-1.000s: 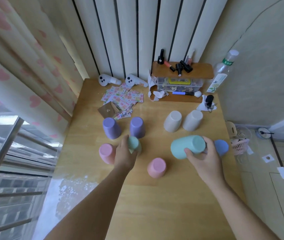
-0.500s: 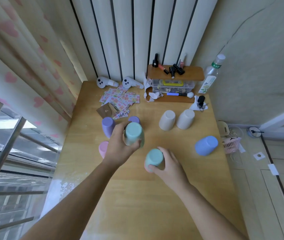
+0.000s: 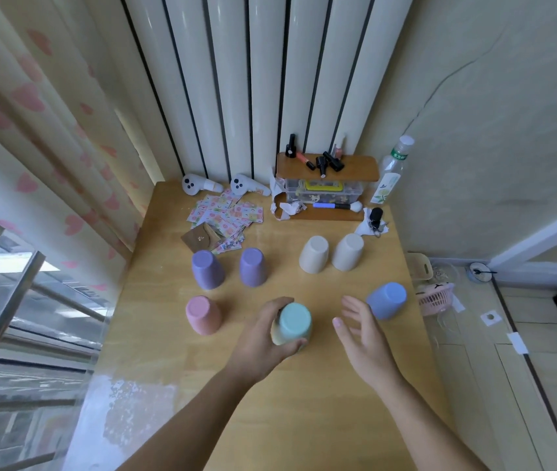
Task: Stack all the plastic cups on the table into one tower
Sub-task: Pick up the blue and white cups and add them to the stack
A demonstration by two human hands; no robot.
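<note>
Cups [image 3: 313,254] before shelf [image 3: 327,166]

left hand [image 3: 263,338] curled around upturned teal plastic cup [image 3: 293,322], thumb in front. right hand [image 3: 362,338] free, fingers spread, palm facing left. both forearms reach forward.
</note>
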